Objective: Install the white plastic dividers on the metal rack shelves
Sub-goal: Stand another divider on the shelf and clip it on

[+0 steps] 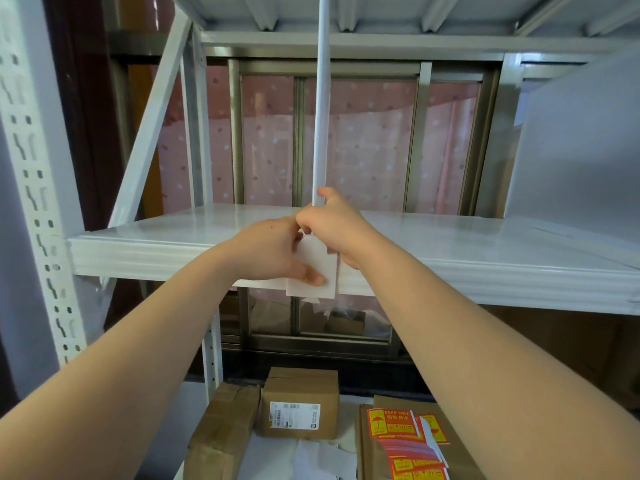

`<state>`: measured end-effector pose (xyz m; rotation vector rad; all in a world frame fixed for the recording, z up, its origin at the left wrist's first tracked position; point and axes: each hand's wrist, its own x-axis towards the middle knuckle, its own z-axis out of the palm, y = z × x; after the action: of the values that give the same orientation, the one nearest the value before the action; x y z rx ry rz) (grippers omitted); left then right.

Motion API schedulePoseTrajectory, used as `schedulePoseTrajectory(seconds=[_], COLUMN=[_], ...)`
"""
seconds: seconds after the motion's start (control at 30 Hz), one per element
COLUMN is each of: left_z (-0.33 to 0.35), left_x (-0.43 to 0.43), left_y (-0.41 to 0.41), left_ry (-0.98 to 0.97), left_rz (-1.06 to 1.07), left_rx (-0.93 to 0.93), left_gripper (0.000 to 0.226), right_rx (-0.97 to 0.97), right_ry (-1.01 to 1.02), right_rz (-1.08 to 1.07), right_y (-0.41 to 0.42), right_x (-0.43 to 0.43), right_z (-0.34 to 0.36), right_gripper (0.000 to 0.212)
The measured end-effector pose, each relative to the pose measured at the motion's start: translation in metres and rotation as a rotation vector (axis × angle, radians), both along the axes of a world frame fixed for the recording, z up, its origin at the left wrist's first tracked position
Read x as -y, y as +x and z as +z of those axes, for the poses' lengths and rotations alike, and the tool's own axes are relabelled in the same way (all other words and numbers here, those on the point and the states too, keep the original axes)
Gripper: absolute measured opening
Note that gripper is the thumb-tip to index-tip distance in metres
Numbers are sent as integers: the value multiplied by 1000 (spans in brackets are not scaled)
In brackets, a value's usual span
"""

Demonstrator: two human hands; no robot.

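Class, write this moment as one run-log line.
left hand: pinches white tab at shelf edge | right hand: grips divider base | divider: upright, edge-on

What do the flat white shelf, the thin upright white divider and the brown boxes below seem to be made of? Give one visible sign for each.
The glossy white flat shelf seems to be painted metal: it has a smooth sheen and a folded front lip. The thin white upright divider looks like matte plastic sheet, with a slim, even edge, though that is uncertain. The brown boxes are dull cardboard, with folded flaps and a stuck-on label.
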<state>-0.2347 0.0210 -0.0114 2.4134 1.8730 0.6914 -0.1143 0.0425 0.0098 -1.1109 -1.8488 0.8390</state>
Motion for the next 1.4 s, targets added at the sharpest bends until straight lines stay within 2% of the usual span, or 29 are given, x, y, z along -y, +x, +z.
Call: schedulePoseTrajectory(seconds=[0.3,0.77,1.1,1.2,1.27,1.4], left_z=[0,0,-2,-1,-2,-9], left_x=[1,7,9,12,14,19], left_y=[0,2,3,5,7,19], left_ry=[3,45,87,97,147,422], left_rz=[-18,-6,-24,-63,-90,-57], left_rx=[0,-4,30,140,277,546], left_gripper=[87,71,81,80,75,47], right_rx=[35,28,5,-113,-177,-131], right_ry=[-19,29,41,106,131,116], right_rz=[54,-18,16,20,35,40], right_y=[1,0,1,3,5,12], right_x=[-5,-9,-2,4,6,11], right_z=[0,-3,-5,-7,-6,-6], right_gripper=[81,78,82,81,72,54])
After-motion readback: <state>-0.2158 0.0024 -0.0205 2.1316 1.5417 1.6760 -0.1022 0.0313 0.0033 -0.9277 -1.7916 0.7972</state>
